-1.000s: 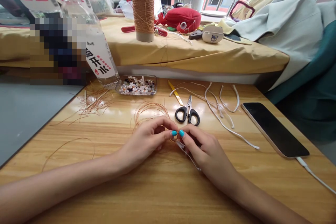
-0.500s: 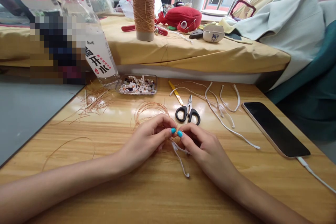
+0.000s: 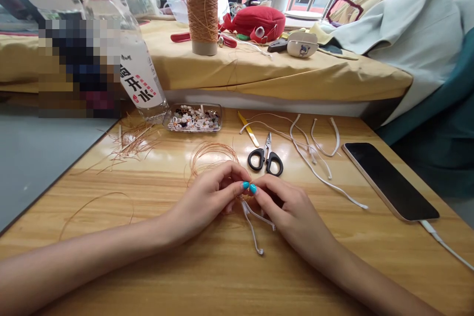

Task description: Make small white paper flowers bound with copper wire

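Observation:
My left hand [image 3: 218, 187] and my right hand [image 3: 283, 202] meet over the table, thumb tips nearly touching. Both are closed in a pinch on a fine copper-coloured thread, mostly hidden by the fingers. Below the pinch hangs a white cord [image 3: 253, 229], its two ends trailing toward me; how it joins the thread is hidden. Behind my left hand lies a loose coil of copper-coloured thread [image 3: 211, 150]. Black-handled scissors [image 3: 265, 155] rest just beyond my fingertips, points facing away.
A clear tray [image 3: 194, 128] holds small white and dark pieces. Thread scraps [image 3: 133, 143] lie at left, yellow tweezers [image 3: 248, 129] and white cords [image 3: 314, 170] beyond the scissors, a phone [image 3: 390, 180] at right. A water bottle [image 3: 138, 74] and thread spool [image 3: 202, 7] stand behind.
The hanging ends of the white cord have swung, the lower one slightly left and down, the other out to the right. Both hands keep their pinch almost in place.

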`<state>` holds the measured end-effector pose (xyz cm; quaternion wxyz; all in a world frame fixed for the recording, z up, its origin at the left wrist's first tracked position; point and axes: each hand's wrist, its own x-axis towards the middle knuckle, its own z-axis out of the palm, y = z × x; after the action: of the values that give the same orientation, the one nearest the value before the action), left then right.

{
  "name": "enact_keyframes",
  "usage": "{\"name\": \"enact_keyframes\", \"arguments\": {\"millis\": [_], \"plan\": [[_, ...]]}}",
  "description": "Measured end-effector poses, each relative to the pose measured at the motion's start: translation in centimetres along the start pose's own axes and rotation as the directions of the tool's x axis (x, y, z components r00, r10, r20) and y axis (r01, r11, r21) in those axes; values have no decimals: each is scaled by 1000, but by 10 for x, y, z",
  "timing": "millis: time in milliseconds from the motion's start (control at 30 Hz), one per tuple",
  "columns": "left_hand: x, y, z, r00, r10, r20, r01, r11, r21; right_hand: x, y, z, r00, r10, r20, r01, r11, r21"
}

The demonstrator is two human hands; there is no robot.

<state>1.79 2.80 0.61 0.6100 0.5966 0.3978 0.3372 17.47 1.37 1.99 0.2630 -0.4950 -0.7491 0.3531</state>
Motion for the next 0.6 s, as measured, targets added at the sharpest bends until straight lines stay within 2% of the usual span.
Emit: {"name": "enact_keyframes", "arguments": {"millis": [600], "plan": [[-2,3,0,1000,0,16,1,999,-45,0,0,0,998,-4,-57,3,1000,-16]]}}
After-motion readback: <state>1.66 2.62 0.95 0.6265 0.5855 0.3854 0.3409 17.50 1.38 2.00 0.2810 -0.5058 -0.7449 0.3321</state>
